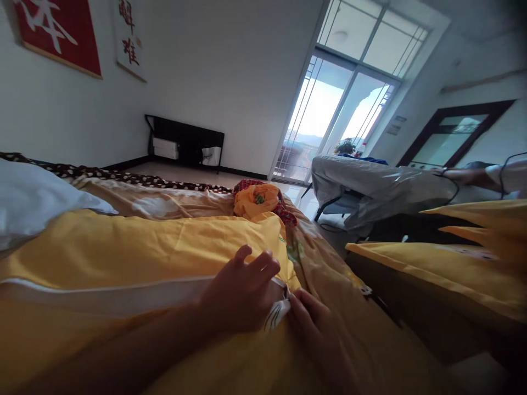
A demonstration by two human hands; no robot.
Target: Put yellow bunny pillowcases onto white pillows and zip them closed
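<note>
A white character, apparently 体, is seen on the red wall panel. Red characters are shown on the white scroll, hardly legible

Left hand flat, fingers spread forward, right hand curled beside it, fingertips pinched, forearms reaching in low.

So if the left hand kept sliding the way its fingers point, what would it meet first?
Probably just more of the yellow cover. The left hand points up and right across it; the orange bundle lies further along, though depth is unclear.
</note>
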